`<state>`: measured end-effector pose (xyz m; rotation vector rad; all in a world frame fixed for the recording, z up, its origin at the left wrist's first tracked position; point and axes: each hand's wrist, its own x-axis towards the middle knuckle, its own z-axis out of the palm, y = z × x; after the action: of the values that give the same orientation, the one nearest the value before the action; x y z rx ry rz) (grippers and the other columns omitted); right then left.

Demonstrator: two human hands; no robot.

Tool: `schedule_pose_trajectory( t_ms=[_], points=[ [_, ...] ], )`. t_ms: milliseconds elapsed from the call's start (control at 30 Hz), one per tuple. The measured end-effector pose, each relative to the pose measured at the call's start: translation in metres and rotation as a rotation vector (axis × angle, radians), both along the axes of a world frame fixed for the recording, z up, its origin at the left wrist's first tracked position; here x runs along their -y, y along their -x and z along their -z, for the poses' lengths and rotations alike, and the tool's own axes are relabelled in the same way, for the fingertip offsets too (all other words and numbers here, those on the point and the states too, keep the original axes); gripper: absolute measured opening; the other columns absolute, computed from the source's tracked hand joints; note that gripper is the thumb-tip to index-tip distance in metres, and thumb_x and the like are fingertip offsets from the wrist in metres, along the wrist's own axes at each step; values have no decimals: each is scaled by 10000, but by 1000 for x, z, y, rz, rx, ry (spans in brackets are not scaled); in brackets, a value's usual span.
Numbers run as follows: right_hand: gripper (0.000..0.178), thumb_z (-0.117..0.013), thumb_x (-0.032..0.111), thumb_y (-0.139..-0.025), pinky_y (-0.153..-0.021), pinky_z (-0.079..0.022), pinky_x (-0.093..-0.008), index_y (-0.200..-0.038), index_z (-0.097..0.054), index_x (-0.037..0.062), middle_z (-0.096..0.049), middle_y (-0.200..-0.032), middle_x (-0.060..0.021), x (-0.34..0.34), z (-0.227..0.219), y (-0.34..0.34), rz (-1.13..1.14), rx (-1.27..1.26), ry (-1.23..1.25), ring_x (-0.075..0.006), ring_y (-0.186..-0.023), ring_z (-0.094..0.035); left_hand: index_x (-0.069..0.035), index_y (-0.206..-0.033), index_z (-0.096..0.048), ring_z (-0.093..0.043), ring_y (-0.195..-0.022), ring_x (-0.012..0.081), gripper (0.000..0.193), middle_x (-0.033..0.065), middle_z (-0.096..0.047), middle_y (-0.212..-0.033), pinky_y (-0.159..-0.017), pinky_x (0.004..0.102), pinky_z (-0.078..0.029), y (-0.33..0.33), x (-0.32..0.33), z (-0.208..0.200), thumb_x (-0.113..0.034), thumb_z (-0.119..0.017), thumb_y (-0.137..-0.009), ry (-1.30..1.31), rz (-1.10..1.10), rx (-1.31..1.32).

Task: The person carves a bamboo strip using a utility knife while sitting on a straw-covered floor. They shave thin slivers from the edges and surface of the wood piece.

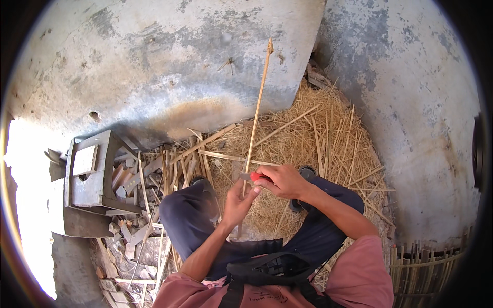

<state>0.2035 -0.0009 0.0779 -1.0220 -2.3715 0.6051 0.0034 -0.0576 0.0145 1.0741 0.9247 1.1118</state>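
Note:
A long, thin bamboo strip (258, 102) runs from between my knees up toward the wall, its far end knobbly. My left hand (239, 203) is closed round its lower part. In my right hand (285, 181) is a knife with a red handle (260, 177), gripped with the fingers wrapped round it. Its short grey blade (245, 176) lies against the strip just above my left hand. My right fingers hide part of the handle.
Pale shavings (287, 138) cover the floor round my feet, with loose strips on top. A wooden stool (95, 174) lies tipped at the left beside wood scraps. A slatted bamboo basket (423, 272) stands at lower right. Worn walls (169, 56) enclose the corner.

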Motion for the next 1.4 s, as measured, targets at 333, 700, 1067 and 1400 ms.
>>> schedule_pose_trajectory(
  t_ms=[333,700,1067,1400],
  points=[
    [277,-671,339,-1005,-624,-541,-453,-1075,-676,71,-725,-889,-144,2,5,2,6,16,-36,-366,-741,-706,-40,-1223,-653,-413,-612,14,269,-85,-513,-739,-531,231,-327,1,1,2,-252,-691,-1062,32,1,-86],
    [234,-681,304,-990,-630,-571,-436,-1069,-704,85,-751,-904,-124,11,6,11,110,30,-122,-343,-757,-731,12,-1100,-646,-421,-633,55,266,-8,-520,-687,-530,299,-337,-3,0,-6,-252,-664,-1072,-196,-160,-340],
    [241,-646,338,-1008,-549,-548,-456,-1013,-684,99,-750,-835,-125,10,-4,13,160,40,-172,-349,-668,-727,25,-1165,-646,-429,-713,67,350,-24,-515,-758,-605,295,-385,-5,-2,-13,-317,-603,-1105,-80,-115,-358],
    [226,-681,321,-988,-568,-556,-434,-1074,-733,119,-759,-887,-113,7,-5,7,186,69,-138,-341,-683,-718,-41,-1328,-648,-374,-583,55,300,-21,-472,-654,-503,304,-310,-8,-4,-12,-230,-600,-1101,-216,-144,-402]
  ],
)
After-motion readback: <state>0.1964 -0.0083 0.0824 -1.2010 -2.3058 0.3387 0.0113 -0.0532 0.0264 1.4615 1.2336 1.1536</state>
